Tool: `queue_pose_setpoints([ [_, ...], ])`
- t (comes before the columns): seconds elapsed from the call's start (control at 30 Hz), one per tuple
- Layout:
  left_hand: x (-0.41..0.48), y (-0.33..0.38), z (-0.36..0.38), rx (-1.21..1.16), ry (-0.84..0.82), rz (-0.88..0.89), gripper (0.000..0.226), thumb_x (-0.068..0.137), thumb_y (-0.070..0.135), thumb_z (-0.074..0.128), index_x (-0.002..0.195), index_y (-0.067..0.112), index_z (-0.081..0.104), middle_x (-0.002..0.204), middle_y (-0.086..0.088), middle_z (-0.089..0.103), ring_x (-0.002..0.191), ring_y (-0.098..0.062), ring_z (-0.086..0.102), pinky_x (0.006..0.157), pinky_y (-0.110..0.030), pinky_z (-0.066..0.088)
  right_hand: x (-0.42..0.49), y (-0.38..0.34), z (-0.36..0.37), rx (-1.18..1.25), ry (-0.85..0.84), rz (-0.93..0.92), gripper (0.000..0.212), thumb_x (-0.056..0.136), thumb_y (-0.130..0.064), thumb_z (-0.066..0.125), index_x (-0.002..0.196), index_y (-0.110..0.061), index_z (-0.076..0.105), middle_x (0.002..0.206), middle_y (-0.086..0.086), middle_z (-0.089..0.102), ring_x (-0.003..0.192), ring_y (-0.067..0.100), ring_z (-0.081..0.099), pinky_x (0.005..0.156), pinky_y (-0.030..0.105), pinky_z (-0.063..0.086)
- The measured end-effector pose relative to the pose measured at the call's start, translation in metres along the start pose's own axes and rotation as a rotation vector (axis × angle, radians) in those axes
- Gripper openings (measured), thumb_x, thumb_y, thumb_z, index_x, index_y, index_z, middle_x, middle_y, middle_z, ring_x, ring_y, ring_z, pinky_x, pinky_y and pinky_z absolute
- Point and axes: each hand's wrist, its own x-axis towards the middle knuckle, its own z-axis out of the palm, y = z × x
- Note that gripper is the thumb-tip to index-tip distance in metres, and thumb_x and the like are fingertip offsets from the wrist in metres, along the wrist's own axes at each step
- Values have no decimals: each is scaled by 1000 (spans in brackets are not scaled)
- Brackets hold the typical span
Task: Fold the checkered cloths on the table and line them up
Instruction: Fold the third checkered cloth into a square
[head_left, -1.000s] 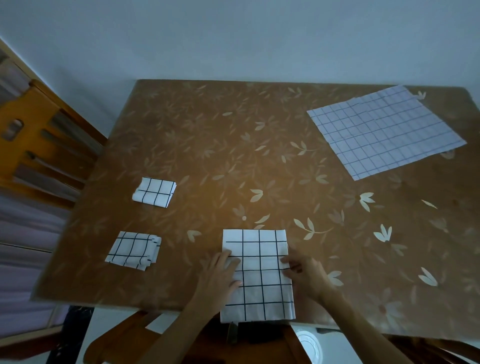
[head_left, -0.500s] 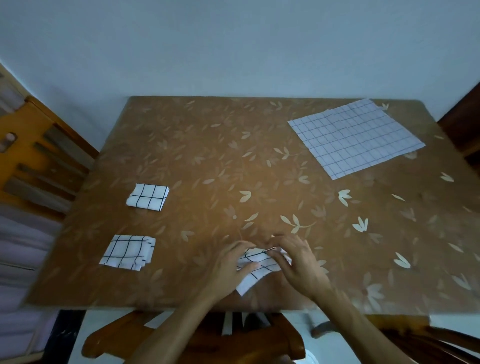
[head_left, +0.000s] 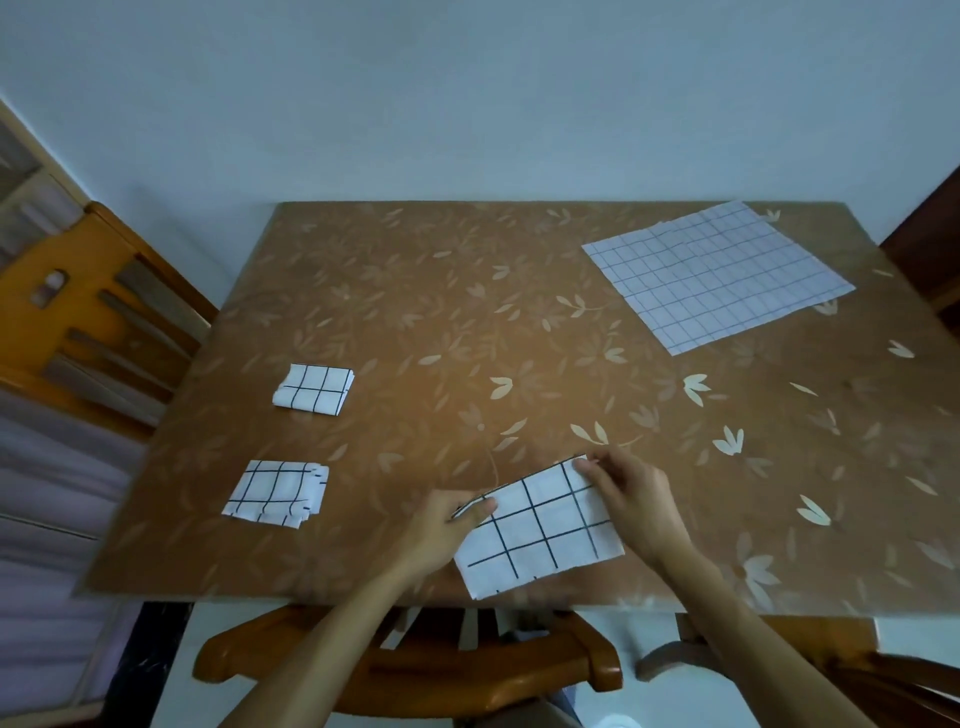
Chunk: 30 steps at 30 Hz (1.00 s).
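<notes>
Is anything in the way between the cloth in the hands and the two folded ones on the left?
Nothing visible. The left hand and right hand pinch the half-folded cloth; only bare table lies between it and the near folded cloth and far folded cloth.

- Looking like a home dining room, not a lab or shop.
- Table (head_left: 415, 291) is wearing a brown cover printed with leaves and flowers.
- Carved wooden chair (head_left: 415, 670) is sitting at the near edge, and a slatted wooden chair (head_left: 104, 322) is standing at the left side.
- Plain painted wall (head_left: 467, 104) is running right behind the table.
</notes>
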Motion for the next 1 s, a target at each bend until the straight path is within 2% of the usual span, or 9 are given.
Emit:
queue_pose_setpoints([
  [0.13,3,-26,-7,-6,81,-81,36,98,33,61,72,8,63,69,-6,65,62,-16,63,59,-24,43,4,17,8,17,-51,74,23,97,-24,60,77,-35,63,65,-8,69,59,6,66,58,28,55],
  [0.2,6,-33,-9,-31,134,-110,22,95,32,65,86,13,73,84,-2,73,77,-15,70,68,-33,53,4,23,15,30,-77,113,22,97,-37,55,79,-30,65,66,-6,69,61,7,66,61,32,56],
  [0.27,11,-38,-8,-38,147,-133,17,95,29,67,89,14,73,88,-3,74,81,-15,71,71,-35,54,3,31,25,29,-132,168,26,97,-48,51,91,-29,67,71,-4,69,66,9,66,65,33,55],
  [0.37,24,-58,-2,12,182,-215,18,94,32,67,98,15,72,93,-1,73,87,-17,69,73,-27,52,2,42,42,-52,-187,197,21,98,-32,57,118,-27,62,88,-3,71,81,19,67,75,36,55],
  [0.47,29,-79,0,228,266,-235,37,93,40,65,124,20,62,117,5,64,109,-14,60,91,-35,52,0,48,59,-159,-254,145,26,97,-20,55,123,-21,61,103,2,70,88,20,65,76,33,50],
  [0.63,25,-89,13,904,288,159,48,92,30,65,136,16,52,139,-7,53,128,-26,50,101,-40,48,2,48,95,-353,-294,-183,37,95,-13,53,130,-21,59,145,-5,50,127,20,48,101,34,41],
  [0.77,26,-101,30,1013,75,216,69,87,37,66,145,12,38,151,-11,47,138,-27,46,111,-46,42,7,49,132,-612,-445,-412,67,84,-30,69,144,-12,46,158,9,33,146,26,34,113,40,35],
  [0.9,22,-115,27,1098,16,157,69,102,54,23,159,17,7,166,-5,14,153,-22,16,120,-51,20,8,60,148,-673,-496,-413,62,98,-40,35,149,-5,37,159,15,28,147,28,27,116,46,34],
  [1.0,22,-123,18,1160,-34,153,71,102,61,15,159,21,-1,168,-1,-1,154,-19,2,118,-54,10,10,68,145,-746,-522,-404,64,102,-46,27,153,-7,29,162,14,19,150,26,20,116,45,17],
])
